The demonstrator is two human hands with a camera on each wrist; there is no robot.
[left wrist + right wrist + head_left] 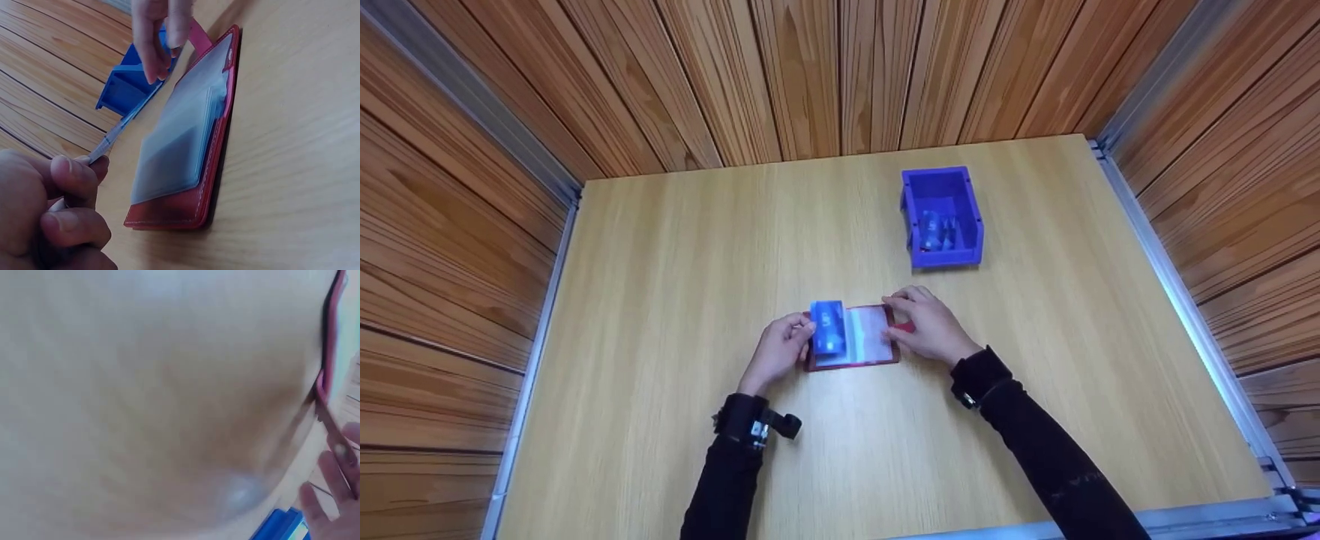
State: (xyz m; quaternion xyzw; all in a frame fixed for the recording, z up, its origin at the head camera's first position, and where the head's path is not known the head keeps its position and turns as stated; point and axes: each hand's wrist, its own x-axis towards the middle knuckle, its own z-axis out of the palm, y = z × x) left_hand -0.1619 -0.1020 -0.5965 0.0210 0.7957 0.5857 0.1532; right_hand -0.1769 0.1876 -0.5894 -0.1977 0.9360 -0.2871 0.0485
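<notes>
A red card holder (852, 366) lies open on the table, its clear plastic sleeves (174, 152) stacked inside. My left hand (778, 351) is at the holder's left side and pinches a blue card (829, 328) between thumb and fingers. In the left wrist view that card is raised over the table, seen nearly edge-on. My right hand (934, 326) is at the holder's right edge, thumb and fingers apart, beside the red strap (199, 36). The right wrist view shows its fingers (334, 481) spread near the strap.
A blue plastic bin (946, 259) stands on the table beyond my right hand, with several blue-and-clear packets (931, 231) in it. Wood-patterned walls (810, 82) and metal rails (1177, 300) bound the wooden tabletop (660, 300).
</notes>
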